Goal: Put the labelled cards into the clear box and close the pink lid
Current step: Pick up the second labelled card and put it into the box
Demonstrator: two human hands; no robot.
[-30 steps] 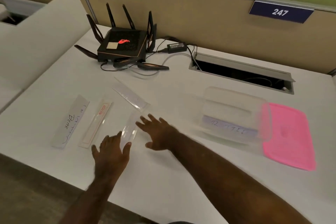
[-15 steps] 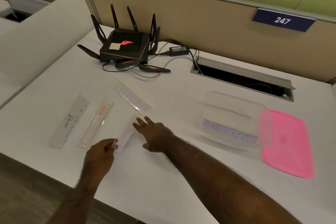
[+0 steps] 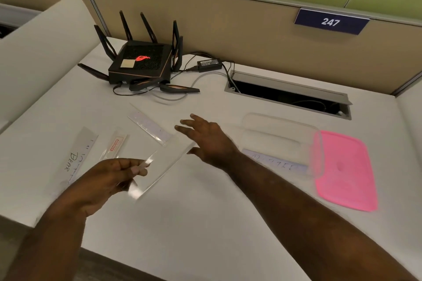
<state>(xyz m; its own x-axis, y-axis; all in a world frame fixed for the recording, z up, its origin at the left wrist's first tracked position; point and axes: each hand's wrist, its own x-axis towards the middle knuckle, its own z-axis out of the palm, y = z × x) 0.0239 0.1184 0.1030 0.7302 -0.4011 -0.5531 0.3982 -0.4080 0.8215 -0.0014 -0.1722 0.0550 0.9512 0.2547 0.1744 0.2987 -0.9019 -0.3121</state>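
Three labelled cards lie flat on the white worktop [image 3: 205, 223] at left: one handwritten "Bear" card [image 3: 76, 157], one narrow card with a red label [image 3: 114, 146], and one pale card [image 3: 149, 126] set diagonally beyond them. A fourth, a clear-sleeved card [image 3: 164, 164], is raised off the worktop, pinched at its near end between the thumb and fingertips of the left hand [image 3: 107, 180]; its far end points toward the right hand [image 3: 205, 141]. The right hand is open, fingers spread, holding nothing, and hovers just beside the card's far end; whether it touches the card cannot be told. The clear box [image 3: 283, 143] stands to the right, open, with what looks like one written card [image 3: 274, 162] already at its bottom. The pink lid [image 3: 344, 169] lies flat on the worktop, touching or just beside the box's right side.

Step in hand: transfer of a card to the box, with three cards yet to be lifted and the lid not yet fitted. The next move probably calls for carrying the held card rightward over the box rim and releasing it flat inside. The sleeve looks thin and slippery, so a firm pinch or support from the free hand seems advisable.
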